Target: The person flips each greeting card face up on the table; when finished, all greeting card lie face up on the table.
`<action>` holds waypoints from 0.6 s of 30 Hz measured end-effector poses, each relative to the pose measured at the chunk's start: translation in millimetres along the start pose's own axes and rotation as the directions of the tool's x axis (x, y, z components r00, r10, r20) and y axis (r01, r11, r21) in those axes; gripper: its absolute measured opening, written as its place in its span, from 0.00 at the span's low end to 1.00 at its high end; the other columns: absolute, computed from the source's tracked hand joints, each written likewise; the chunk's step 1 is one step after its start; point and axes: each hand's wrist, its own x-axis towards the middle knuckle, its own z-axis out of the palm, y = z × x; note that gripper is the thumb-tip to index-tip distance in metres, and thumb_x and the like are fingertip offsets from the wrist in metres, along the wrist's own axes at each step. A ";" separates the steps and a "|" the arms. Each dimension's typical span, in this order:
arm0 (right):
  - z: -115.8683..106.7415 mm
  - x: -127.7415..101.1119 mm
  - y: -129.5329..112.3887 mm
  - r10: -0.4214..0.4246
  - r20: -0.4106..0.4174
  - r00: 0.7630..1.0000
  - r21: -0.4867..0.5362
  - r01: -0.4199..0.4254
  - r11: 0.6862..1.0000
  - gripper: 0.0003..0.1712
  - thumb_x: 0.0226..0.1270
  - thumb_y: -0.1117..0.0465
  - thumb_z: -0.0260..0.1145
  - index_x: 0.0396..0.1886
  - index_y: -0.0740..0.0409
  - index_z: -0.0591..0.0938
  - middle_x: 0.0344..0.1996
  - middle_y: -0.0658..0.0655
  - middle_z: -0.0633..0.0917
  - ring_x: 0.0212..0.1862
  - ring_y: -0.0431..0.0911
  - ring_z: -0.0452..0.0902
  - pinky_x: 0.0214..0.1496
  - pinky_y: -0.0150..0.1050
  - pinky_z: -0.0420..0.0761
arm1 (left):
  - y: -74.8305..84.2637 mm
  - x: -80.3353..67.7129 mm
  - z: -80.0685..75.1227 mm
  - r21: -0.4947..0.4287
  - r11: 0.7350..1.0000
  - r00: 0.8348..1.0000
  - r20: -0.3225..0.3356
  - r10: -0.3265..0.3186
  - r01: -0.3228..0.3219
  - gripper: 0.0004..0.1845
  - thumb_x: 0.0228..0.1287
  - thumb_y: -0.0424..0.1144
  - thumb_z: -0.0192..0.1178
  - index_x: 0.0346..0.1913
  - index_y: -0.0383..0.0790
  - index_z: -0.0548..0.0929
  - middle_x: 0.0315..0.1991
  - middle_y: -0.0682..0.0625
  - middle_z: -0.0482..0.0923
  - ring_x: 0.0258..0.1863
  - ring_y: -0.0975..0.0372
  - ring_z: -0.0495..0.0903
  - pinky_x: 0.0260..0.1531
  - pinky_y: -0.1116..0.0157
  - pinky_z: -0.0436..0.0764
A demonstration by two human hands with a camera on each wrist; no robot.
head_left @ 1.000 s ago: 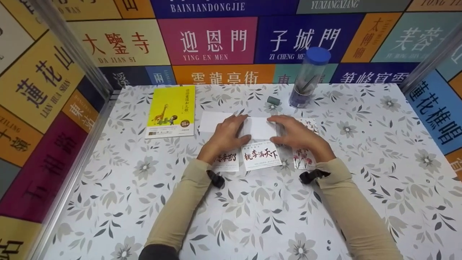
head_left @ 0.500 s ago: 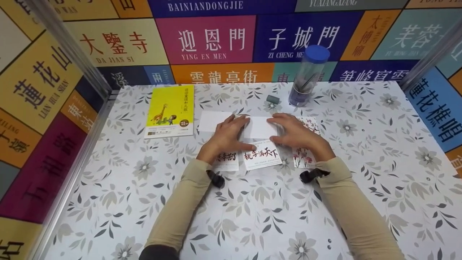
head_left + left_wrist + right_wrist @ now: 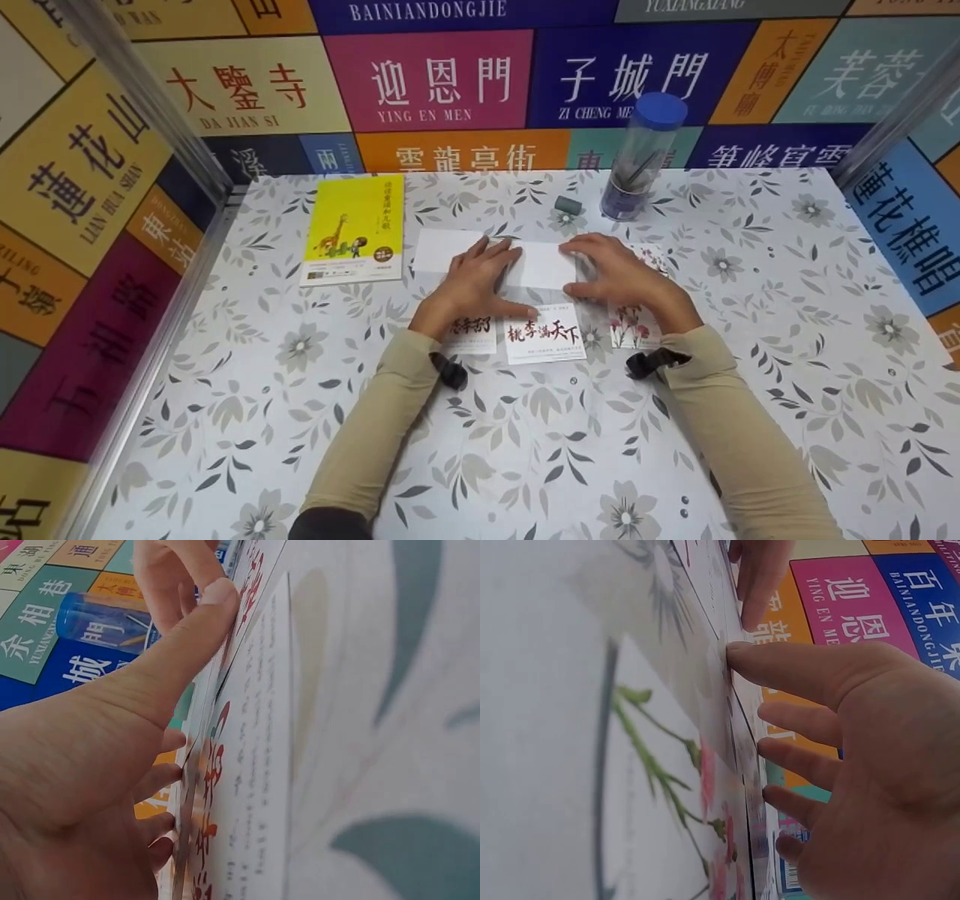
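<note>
White paper [image 3: 544,264] under two flat, spread hands: left hand [image 3: 469,285], right hand [image 3: 622,277].

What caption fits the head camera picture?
Left hand and right hand press flat on a white envelope above three printed cards on a floral table.

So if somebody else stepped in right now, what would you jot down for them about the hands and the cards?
Left hand: fingers flat, pressing the white paper; thumb at the calligraphy card.
Right hand: flat on the paper's right end, over the flower card.
A third card lies by the left wrist.
Yellow book, eraser and blue-capped tube sit behind, untouched.
Done: paper lies flat over the cards. Left: cannot tell.
</note>
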 end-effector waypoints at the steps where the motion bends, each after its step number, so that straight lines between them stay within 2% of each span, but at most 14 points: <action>1: 0.1 0.2 0.0 0.006 -0.004 1.000 0.001 -0.006 1.000 0.44 0.67 0.54 0.79 0.80 0.58 0.73 0.80 0.70 0.68 0.82 0.67 0.58 0.86 0.67 0.56 | 0.0 0.0 0.1 -0.008 1.000 1.000 -0.005 0.002 -0.002 0.60 0.57 0.74 0.74 0.86 0.50 0.63 0.89 0.47 0.54 0.89 0.40 0.46 0.85 0.39 0.54; 4: -0.2 0.1 -0.4 0.030 -0.014 0.999 0.001 -0.030 1.000 0.46 0.65 0.54 0.81 0.80 0.55 0.73 0.77 0.69 0.70 0.80 0.66 0.60 0.83 0.68 0.60 | 0.1 0.6 0.5 -0.035 0.999 1.000 -0.020 0.010 -0.010 0.54 0.65 0.71 0.69 0.86 0.48 0.64 0.88 0.46 0.56 0.88 0.38 0.47 0.85 0.37 0.53; 7: -1.3 -1.5 -1.6 0.049 -0.016 0.999 0.011 -0.049 0.999 0.49 0.62 0.54 0.82 0.81 0.53 0.73 0.74 0.69 0.71 0.76 0.65 0.63 0.80 0.68 0.63 | -0.1 2.4 0.7 -0.059 0.998 0.999 -0.036 0.027 -0.029 0.49 0.69 0.64 0.69 0.85 0.46 0.65 0.87 0.45 0.59 0.88 0.38 0.50 0.86 0.38 0.53; 15: -1.2 -1.6 -2.1 0.079 -0.040 0.996 0.026 -0.078 0.997 0.54 0.59 0.53 0.84 0.82 0.62 0.70 0.70 0.70 0.69 0.72 0.64 0.60 0.79 0.66 0.64 | 0.9 4.6 -0.7 -0.209 0.978 1.000 -0.023 -0.006 0.001 0.44 0.74 0.55 0.68 0.86 0.51 0.62 0.87 0.50 0.61 0.90 0.49 0.49 0.88 0.49 0.52; 18: -1.0 -1.7 -1.2 0.085 -0.049 0.995 0.026 -0.084 0.996 0.54 0.58 0.52 0.85 0.81 0.61 0.71 0.71 0.69 0.68 0.74 0.63 0.59 0.81 0.66 0.62 | 1.0 5.3 -1.1 -0.239 0.971 1.000 -0.027 0.015 -0.021 0.43 0.75 0.53 0.68 0.86 0.49 0.63 0.86 0.48 0.62 0.88 0.50 0.53 0.88 0.51 0.55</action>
